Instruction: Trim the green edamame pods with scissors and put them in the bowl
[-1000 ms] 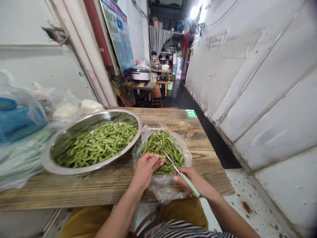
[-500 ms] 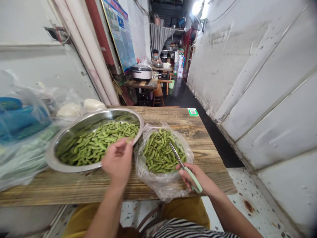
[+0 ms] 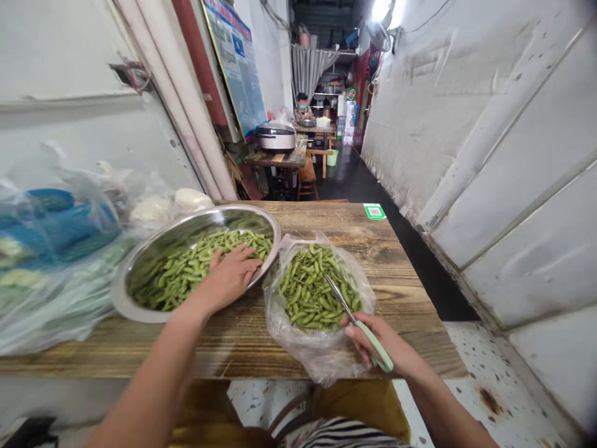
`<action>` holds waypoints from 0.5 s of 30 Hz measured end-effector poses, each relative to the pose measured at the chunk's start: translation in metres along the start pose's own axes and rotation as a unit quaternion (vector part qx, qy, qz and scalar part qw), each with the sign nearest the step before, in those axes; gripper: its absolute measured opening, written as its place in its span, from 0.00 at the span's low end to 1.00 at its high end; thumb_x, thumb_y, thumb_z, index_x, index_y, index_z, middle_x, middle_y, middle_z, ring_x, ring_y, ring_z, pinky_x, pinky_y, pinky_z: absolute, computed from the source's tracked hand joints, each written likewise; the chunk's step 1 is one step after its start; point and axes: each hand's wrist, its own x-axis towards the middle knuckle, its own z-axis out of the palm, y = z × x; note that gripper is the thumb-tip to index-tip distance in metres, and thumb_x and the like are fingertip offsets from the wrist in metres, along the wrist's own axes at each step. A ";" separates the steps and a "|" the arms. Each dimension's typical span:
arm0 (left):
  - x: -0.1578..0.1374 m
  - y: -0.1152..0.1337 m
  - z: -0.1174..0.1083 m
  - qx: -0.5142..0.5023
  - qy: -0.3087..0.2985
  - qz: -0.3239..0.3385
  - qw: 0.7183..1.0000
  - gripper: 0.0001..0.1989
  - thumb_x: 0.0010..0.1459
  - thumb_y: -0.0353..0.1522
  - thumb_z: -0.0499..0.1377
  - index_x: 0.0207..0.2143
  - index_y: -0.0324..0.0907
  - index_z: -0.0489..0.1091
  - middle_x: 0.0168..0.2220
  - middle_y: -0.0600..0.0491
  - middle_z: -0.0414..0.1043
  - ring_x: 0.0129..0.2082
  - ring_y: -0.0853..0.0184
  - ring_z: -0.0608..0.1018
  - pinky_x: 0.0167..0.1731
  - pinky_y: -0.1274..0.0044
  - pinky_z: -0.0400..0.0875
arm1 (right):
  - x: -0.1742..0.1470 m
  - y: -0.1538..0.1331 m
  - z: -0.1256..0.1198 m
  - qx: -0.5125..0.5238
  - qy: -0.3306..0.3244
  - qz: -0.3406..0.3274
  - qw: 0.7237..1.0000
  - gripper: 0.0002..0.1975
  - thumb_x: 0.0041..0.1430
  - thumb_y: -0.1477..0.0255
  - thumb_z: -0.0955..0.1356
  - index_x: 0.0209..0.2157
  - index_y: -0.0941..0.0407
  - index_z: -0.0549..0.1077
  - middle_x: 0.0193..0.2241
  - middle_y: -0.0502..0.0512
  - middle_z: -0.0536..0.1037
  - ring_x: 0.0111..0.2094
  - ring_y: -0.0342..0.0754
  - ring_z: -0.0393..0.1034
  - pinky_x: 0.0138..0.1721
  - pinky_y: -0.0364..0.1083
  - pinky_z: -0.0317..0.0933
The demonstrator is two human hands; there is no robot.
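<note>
A wide steel basin (image 3: 122, 292) on the wooden table holds a heap of green edamame pods (image 3: 186, 267). Over the basin's right side my left hand (image 3: 233, 274) lies palm down on the pods, fingers spread. To its right stands a clear plastic bag (image 3: 280, 323), opened out and filled with more edamame pods (image 3: 305, 292). My right hand (image 3: 375, 342) grips scissors (image 3: 368, 336) with pale green handles. Their closed blades point up and left over the pods in the bag.
Plastic bags of produce (image 3: 69, 274) crowd the wooden table's (image 3: 396, 267) left end. A QR-code card (image 3: 374, 211) lies at the far right corner. Further back are a rice cooker (image 3: 275, 137) on another table, a stool (image 3: 306, 174) and a seated person (image 3: 304, 112). A wall runs along the right.
My left hand has gone from a closed pinch at the basin's near rim to lying spread on the pods inside. My right hand still holds the scissors over the bag. The view has shifted slightly left.
</note>
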 end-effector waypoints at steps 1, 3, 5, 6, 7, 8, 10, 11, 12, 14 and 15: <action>0.004 -0.006 0.000 0.004 -0.029 0.025 0.999 0.17 0.63 0.36 0.45 0.44 0.51 0.72 0.54 0.50 0.69 0.59 0.55 0.64 0.58 0.54 0.48 | 0.001 0.001 0.000 -0.003 0.001 0.000 1.000 0.24 0.53 0.52 0.67 0.40 0.58 0.66 0.13 0.39 0.59 0.13 0.37 0.53 0.13 0.36 0.53; 0.011 -0.020 -0.002 0.007 -0.075 0.073 0.995 0.16 0.63 0.38 0.47 0.47 0.50 0.70 0.55 0.50 0.67 0.58 0.56 0.64 0.57 0.58 0.53 | 0.002 0.005 -0.001 -0.006 -0.001 -0.001 1.000 0.25 0.53 0.51 0.67 0.41 0.58 0.66 0.13 0.39 0.58 0.13 0.37 0.53 0.13 0.36 0.53; 0.018 -0.034 -0.006 0.007 -0.101 0.103 0.990 0.17 0.62 0.40 0.48 0.48 0.47 0.68 0.55 0.47 0.66 0.56 0.58 0.66 0.55 0.64 0.58 | 0.003 0.009 -0.002 -0.006 0.004 0.004 1.000 0.26 0.53 0.51 0.66 0.42 0.59 0.65 0.14 0.39 0.58 0.13 0.36 0.52 0.14 0.36 0.53; 0.023 -0.042 -0.007 0.005 -0.108 0.103 0.989 0.17 0.62 0.40 0.48 0.47 0.45 0.68 0.54 0.46 0.66 0.54 0.59 0.68 0.53 0.67 0.59 | 0.005 0.012 -0.002 -0.006 0.011 0.009 1.000 0.27 0.52 0.51 0.67 0.43 0.59 0.65 0.14 0.39 0.57 0.13 0.36 0.51 0.14 0.36 0.52; 0.027 -0.051 -0.009 0.000 -0.115 0.086 0.990 0.17 0.62 0.41 0.47 0.47 0.44 0.68 0.52 0.46 0.68 0.52 0.60 0.69 0.52 0.68 0.61 | 0.007 0.014 -0.003 -0.007 0.011 0.016 1.000 0.29 0.51 0.50 0.67 0.44 0.59 0.65 0.14 0.39 0.57 0.13 0.37 0.51 0.13 0.36 0.51; 0.031 -0.060 -0.009 -0.005 -0.120 0.054 0.991 0.17 0.62 0.41 0.47 0.46 0.44 0.68 0.50 0.46 0.69 0.50 0.61 0.71 0.51 0.69 0.62 | 0.009 0.016 -0.005 -0.010 0.016 0.016 1.000 0.29 0.50 0.49 0.67 0.44 0.59 0.65 0.15 0.40 0.58 0.13 0.37 0.51 0.13 0.37 0.51; 0.037 -0.080 -0.008 -0.014 -0.119 -0.036 0.992 0.18 0.62 0.41 0.47 0.45 0.43 0.69 0.47 0.46 0.72 0.48 0.60 0.72 0.50 0.69 0.63 | 0.014 0.020 -0.007 -0.023 0.024 0.024 0.999 0.32 0.49 0.47 0.66 0.44 0.59 0.65 0.14 0.40 0.59 0.13 0.37 0.51 0.13 0.37 0.51; 0.039 -0.091 -0.006 -0.018 -0.115 -0.077 0.990 0.19 0.61 0.42 0.46 0.45 0.42 0.69 0.46 0.45 0.72 0.48 0.59 0.72 0.50 0.68 0.63 | 0.017 0.020 -0.008 -0.029 0.026 0.029 0.999 0.34 0.48 0.46 0.66 0.44 0.59 0.65 0.14 0.40 0.59 0.13 0.37 0.52 0.13 0.38 0.51; 0.040 -0.100 -0.004 -0.022 -0.110 -0.110 0.988 0.21 0.61 0.42 0.46 0.45 0.41 0.69 0.46 0.44 0.72 0.48 0.58 0.73 0.50 0.67 0.63 | 0.018 0.021 -0.009 -0.037 0.026 0.031 0.998 0.35 0.47 0.45 0.66 0.45 0.60 0.65 0.14 0.41 0.59 0.12 0.38 0.52 0.13 0.38 0.51; 0.036 -0.114 -0.001 -0.035 -0.095 -0.148 0.984 0.25 0.61 0.44 0.44 0.49 0.38 0.68 0.50 0.42 0.71 0.50 0.57 0.72 0.51 0.67 0.62 | 0.020 0.020 -0.011 -0.053 0.021 0.035 0.998 0.36 0.45 0.44 0.66 0.45 0.60 0.65 0.14 0.41 0.59 0.12 0.38 0.52 0.13 0.38 0.51; 0.033 -0.117 -0.001 -0.044 -0.086 -0.163 0.982 0.28 0.61 0.46 0.42 0.52 0.38 0.66 0.52 0.42 0.70 0.51 0.57 0.71 0.52 0.67 0.61 | 0.021 0.019 -0.012 -0.057 0.020 0.040 0.997 0.37 0.44 0.44 0.66 0.45 0.60 0.65 0.14 0.41 0.59 0.12 0.38 0.52 0.13 0.38 0.51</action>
